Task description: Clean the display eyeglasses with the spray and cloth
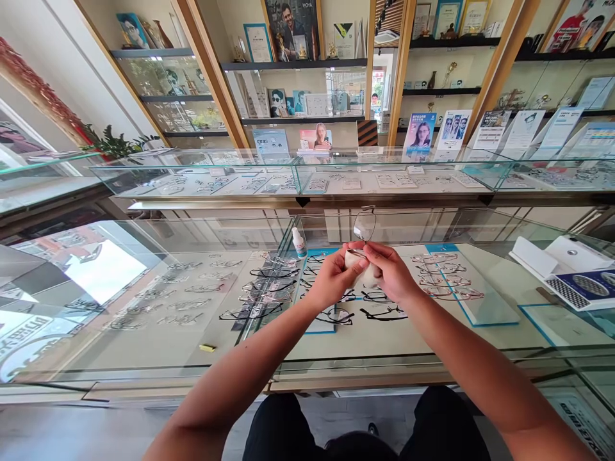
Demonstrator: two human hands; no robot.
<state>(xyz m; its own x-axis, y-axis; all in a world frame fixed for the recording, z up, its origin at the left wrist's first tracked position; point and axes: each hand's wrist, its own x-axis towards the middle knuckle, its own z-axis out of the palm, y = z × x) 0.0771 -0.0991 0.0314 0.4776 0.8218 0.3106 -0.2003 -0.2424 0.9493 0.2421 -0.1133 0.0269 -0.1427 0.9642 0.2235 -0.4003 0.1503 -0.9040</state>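
Over the glass counter, a pair of thin-rimmed eyeglasses [365,224] is held up between both hands, one lens standing above the fingers. My left hand [335,272] is closed round the lower lens, which a pale cleaning cloth [369,276] wraps. From the other side, my right hand [390,272] pinches the glasses and cloth, its thumb near the rim. The fingers hide part of the frame and cloth. Just left of the hands stands a small white spray bottle [298,243] with a blue label.
Beneath the glass counter top [336,346] lie several rows of eyeglass frames [273,285]. A yellow piece [207,347] lies at left. At right is a white and blue box [571,275]. Another glass display case [384,176] runs across behind.
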